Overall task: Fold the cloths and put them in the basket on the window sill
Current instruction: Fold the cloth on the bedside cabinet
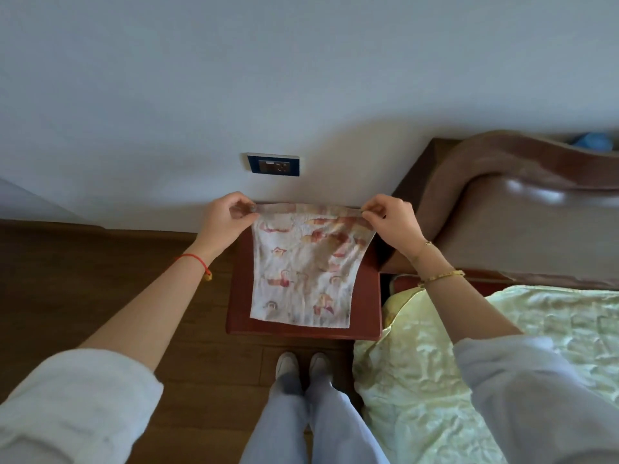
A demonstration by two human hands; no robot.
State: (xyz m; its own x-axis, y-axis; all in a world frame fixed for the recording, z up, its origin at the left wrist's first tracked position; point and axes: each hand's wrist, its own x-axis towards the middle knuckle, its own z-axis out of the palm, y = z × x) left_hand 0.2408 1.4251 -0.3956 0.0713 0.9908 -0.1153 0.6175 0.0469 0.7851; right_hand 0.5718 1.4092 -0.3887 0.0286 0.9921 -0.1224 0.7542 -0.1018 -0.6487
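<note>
A white cloth [303, 269] with a red and orange print hangs spread out over a reddish-brown bedside table [239, 296]. My left hand [225, 219] pinches its top left corner and my right hand [392, 222] pinches its top right corner, holding the top edge taut near the wall. The cloth's lower edge rests on the table top close to its front edge. No basket or window sill is in view.
A bed with a pale yellow-green cover [502, 356] stands to the right, with a brown padded headboard [522, 202] against the wall. A wall socket [274, 164] sits just above the table. Wooden floor [83, 289] lies to the left; my feet [301, 363] stand before the table.
</note>
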